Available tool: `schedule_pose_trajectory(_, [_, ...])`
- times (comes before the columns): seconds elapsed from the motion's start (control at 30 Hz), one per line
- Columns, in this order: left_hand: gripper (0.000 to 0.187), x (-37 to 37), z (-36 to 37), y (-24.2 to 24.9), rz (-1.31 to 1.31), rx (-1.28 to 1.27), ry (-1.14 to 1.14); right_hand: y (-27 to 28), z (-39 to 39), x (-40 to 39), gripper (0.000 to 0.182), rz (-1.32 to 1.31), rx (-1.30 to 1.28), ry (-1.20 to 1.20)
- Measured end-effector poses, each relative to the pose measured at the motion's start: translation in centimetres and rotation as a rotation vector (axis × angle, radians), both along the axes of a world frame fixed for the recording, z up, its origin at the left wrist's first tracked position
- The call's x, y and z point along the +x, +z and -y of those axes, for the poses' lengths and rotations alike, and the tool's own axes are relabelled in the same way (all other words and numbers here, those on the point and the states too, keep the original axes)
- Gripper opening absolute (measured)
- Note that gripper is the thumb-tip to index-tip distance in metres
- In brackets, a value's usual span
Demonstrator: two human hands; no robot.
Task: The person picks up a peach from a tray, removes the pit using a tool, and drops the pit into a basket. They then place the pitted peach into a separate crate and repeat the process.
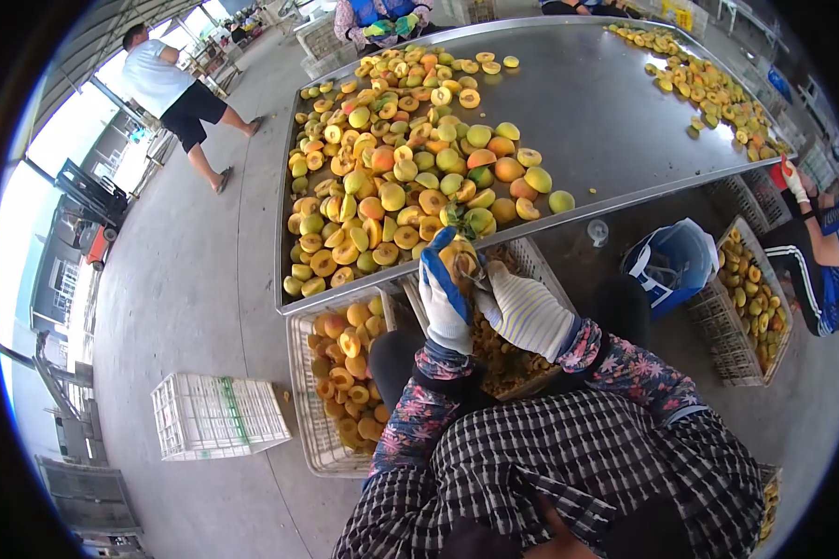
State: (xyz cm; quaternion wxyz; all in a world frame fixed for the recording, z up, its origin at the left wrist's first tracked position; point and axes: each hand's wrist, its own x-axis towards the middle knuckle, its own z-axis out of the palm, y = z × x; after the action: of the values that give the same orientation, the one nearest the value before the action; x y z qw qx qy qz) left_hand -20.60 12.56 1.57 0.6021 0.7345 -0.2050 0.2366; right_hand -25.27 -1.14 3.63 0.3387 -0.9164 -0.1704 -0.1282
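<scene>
Steel table [615, 112] fills upper frame, heaped with halved peaches [401, 177]; grey concrete floor [196, 289] left. Centre frame, my left hand [445, 298] clamps a peach half [460, 259]; right hand [529, 312] fingers closed on a tool beside it

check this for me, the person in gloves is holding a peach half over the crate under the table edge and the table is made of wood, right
Not quite: the table is shiny metal, not wood, as the head view shows. The rest holds: the gloved left hand holds a peach half, with the right hand beside it, over the crate below the table edge.
</scene>
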Motion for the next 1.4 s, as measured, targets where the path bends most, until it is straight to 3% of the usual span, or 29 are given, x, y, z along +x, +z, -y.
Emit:
schedule_pose_trajectory(0.2, [0.042,0.0,-1.0,-0.7,0.006,0.137,-0.006,-0.1,0.5,-0.8,0.036,-0.03,-0.103,0.044])
schedule_pose_trajectory(0.3, [0.043,0.0,-0.6,-1.4,-0.163,-0.175,-0.089,-0.4,0.5,-1.0,0.038,-0.09,0.031,0.089])
schedule_pose_trajectory(0.37, [0.044,-0.2,-0.2,-2.2,-0.38,-0.55,-0.154,-1.4,0.1,-0.9,0.038,-0.071,0.167,0.139])
schedule_pose_trajectory(0.43, [0.045,-0.9,-0.3,-0.3,0.018,-0.09,-0.012,-0.5,0.9,-0.7,0.031,-0.074,0.045,0.153])
schedule_pose_trajectory(0.53, [0.047,-0.8,-1.1,1.0,-0.167,-0.063,-0.138,0.4,2.2,-0.5,0.027,-0.114,-0.048,0.19])
schedule_pose_trajectory(0.73, [0.047,-0.4,-1.3,0.4,-0.521,-0.385,-0.312,-1.3,2.1,-0.9,0.031,-0.211,0.101,0.251])
schedule_pose_trajectory(0.8, [0.051,-0.4,-1.2,0.9,-0.417,-0.208,-0.263,-1.3,2.3,-0.7,0.029,-0.3,0.184,0.278])
schedule_pose_trajectory(0.83, [0.053,-0.5,-1.2,1.3,-0.361,-0.121,-0.238,1.1,2.6,-0.6,0.029,-0.496,0.229,0.292])
schedule_pose_trajectory(0.93, [0.058,-0.6,-1.0,0.7,-0.457,-0.255,-0.295,0.6,3.5,0.6,0.033,-0.388,0.221,0.348])
schedule_pose_trajectory(1.07, [0.061,-1.1,1.6,-0.4,-0.272,-0.438,-0.131,0.5,2.4,0.3,0.037,-0.4,0.189,0.199])
schedule_pose_trajectory(1.1, [0.061,-1.2,1.5,0.0,-0.326,-0.483,-0.163,-0.2,1.4,0.1,0.035,-0.279,0.382,0.232])
schedule_pose_trajectory(1.17, [0.056,-1.0,0.8,0.2,-0.479,-0.592,-0.247,-1.3,1.7,0.2,0.034,-0.425,0.356,0.254])
schedule_pose_trajectory(1.27, [0.044,0.0,-0.6,-1.0,-0.439,-0.24,-0.331,-0.1,3.1,0.2,0.034,-0.49,0.147,0.302])
schedule_pose_trajectory(1.33, [0.03,0.1,-0.8,-0.1,-0.163,0.107,-0.31,1.1,3.7,0.0,0.034,-0.531,0.157,0.349])
schedule_pose_trajectory(1.37, [0.028,0.7,-1.5,-0.2,-0.038,0.193,-0.357,-1.0,3.5,0.1,0.035,-0.461,0.282,0.393])
schedule_pose_trajectory(1.4, [0.028,1.2,-1.9,-0.4,0.086,0.279,-0.401,-0.5,3.5,-0.1,0.036,-0.695,0.43,0.36])
